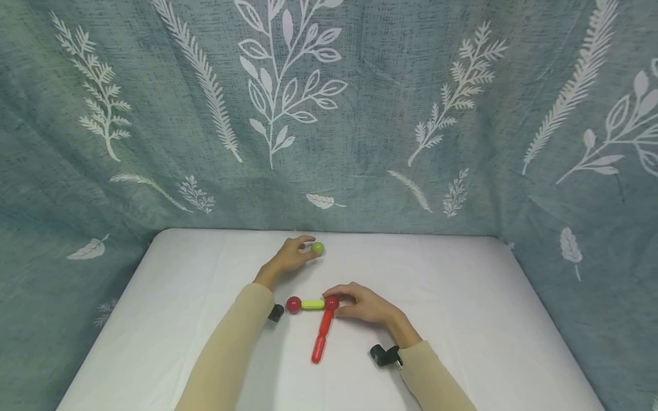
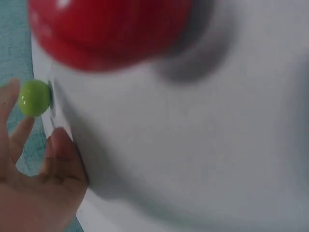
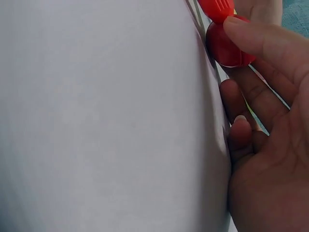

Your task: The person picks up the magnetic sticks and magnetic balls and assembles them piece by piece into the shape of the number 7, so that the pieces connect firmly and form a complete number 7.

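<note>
At the far part of the table my left hand [image 1: 294, 254] has thumb and fingertip at either side of a small green ball [image 1: 318, 248], pinching it lightly. In the left wrist view the green ball [image 2: 35, 98] lies between those fingertips. My right hand [image 1: 366, 303] grips a red ball [image 1: 332, 302] between thumb and fingers. This ball joins a yellow-green rod [image 1: 312, 305] and a red rod [image 1: 322, 337] of a construction toy. Another red ball [image 1: 293, 305] caps the rod's left end. The right wrist view shows my thumb across the held red ball [image 3: 224, 46].
A white cloth covers the table [image 1: 437, 274], with a patterned green curtain [image 1: 370, 114] hanging behind its far edge. Dark wrist cameras sit on the left wrist [image 1: 276, 313] and right wrist [image 1: 384, 355]. The red rod points toward the near edge.
</note>
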Demonstrator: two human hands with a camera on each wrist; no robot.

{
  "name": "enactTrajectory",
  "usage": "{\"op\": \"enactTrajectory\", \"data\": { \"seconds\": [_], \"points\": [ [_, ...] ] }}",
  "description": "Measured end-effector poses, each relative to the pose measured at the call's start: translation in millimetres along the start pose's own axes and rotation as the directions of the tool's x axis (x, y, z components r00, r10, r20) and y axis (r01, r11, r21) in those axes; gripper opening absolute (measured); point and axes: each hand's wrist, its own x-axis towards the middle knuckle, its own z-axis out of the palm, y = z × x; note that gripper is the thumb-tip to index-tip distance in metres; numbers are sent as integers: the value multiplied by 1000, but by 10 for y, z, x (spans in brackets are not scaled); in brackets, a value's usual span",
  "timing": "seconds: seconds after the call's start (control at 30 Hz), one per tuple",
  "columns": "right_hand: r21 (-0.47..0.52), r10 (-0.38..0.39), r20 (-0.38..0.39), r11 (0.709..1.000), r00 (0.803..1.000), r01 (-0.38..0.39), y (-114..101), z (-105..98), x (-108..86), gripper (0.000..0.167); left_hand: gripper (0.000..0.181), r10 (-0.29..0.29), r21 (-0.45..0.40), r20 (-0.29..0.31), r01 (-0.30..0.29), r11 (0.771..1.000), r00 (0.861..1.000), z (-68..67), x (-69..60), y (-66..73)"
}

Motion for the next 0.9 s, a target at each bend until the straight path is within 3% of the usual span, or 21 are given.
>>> {"op": "enactTrajectory", "data": {
  "seconds": [0.33, 0.77, 0.9],
  "points": [
    [24, -17, -26, 1000, 1000, 18, -7, 21, -19, 42, 51, -52, 107, -34, 55, 993, 998, 56, 8, 100],
    [57, -12, -63, 998, 998, 16, 10, 14, -42, 42, 47, -36, 101, -85, 44, 994, 996, 65, -14, 92],
    [59, -16, -69, 998, 997, 20, 10, 31, -41, 42, 44, 6, 123, -77, 4, 992, 997, -2, -74, 91]
  ]
}}
